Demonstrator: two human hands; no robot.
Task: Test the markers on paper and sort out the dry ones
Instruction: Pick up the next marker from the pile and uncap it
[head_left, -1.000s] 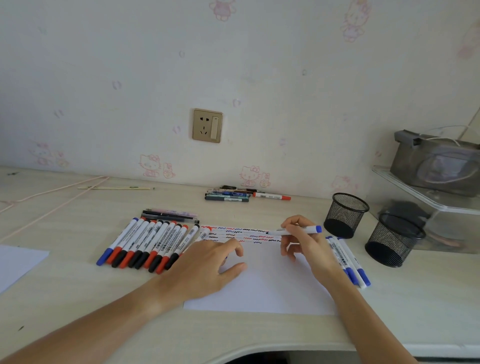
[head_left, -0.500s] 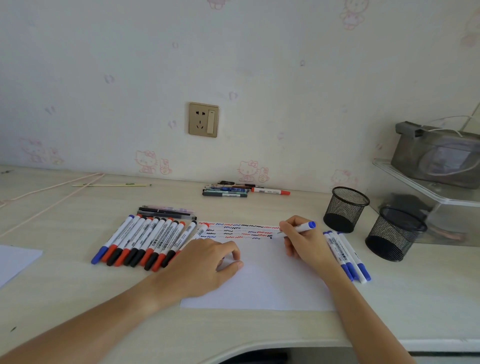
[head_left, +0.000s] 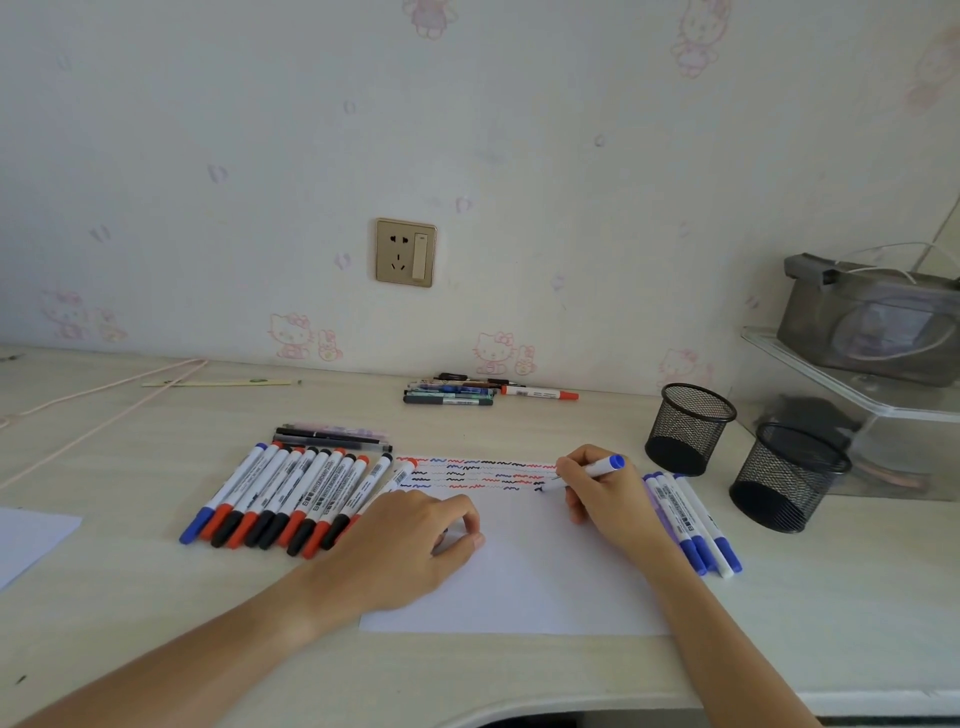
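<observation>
Pressing flat on the paper (head_left: 519, 582), the left hand (head_left: 410, 551) steadies it while the right hand (head_left: 597, 493) grips a blue marker (head_left: 597, 469), tip touching the sheet mid-test; next, judge the mark, then sort it.

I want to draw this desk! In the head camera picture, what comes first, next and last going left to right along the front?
Corner of a loose sheet → row of capped markers → left hand on the test paper → right hand writing with a blue marker → blue markers → mesh pen cups.
</observation>
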